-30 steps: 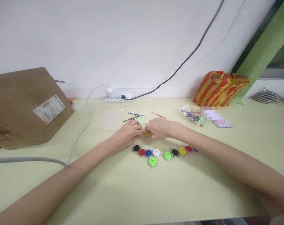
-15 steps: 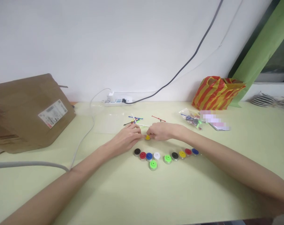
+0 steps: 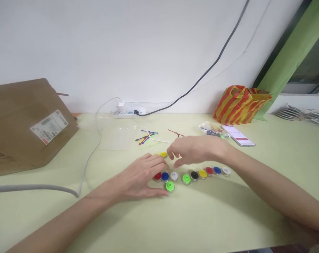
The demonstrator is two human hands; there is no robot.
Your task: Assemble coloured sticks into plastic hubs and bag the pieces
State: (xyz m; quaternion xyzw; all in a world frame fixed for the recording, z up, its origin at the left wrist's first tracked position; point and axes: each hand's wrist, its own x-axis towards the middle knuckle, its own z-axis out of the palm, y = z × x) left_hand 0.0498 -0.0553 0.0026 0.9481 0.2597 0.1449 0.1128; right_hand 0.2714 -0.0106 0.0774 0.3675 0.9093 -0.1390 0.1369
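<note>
My left hand (image 3: 145, 174) spreads over the left end of a group of small round discs on clear bases. Its thumb lies beside a green disc (image 3: 170, 186); a red disc (image 3: 157, 176), a blue disc (image 3: 165, 176) and a white disc (image 3: 174, 176) show by its fingers. Beyond the fingertips sits a yellow disc (image 3: 163, 154), partly hidden. My right hand (image 3: 189, 151) hovers just right of it, fingers bent and apart, with nothing visible in them. Below my right hand runs a row with another green disc (image 3: 186, 179), a black disc (image 3: 194, 175) and several more.
Thin coloured arrow sticks (image 3: 149, 136) lie behind my hands, with a red one (image 3: 175, 132) apart. A cardboard box (image 3: 22, 126) stands left, a striped bag (image 3: 240, 105) back right. A phone (image 3: 239, 136), a plastic packet (image 3: 214, 130) and a power strip (image 3: 130, 113) are also there.
My left hand has moved nearer and opened out over the left discs, covering the black one. My right hand has come away from the yellow disc to the right, its fingers now apart.
</note>
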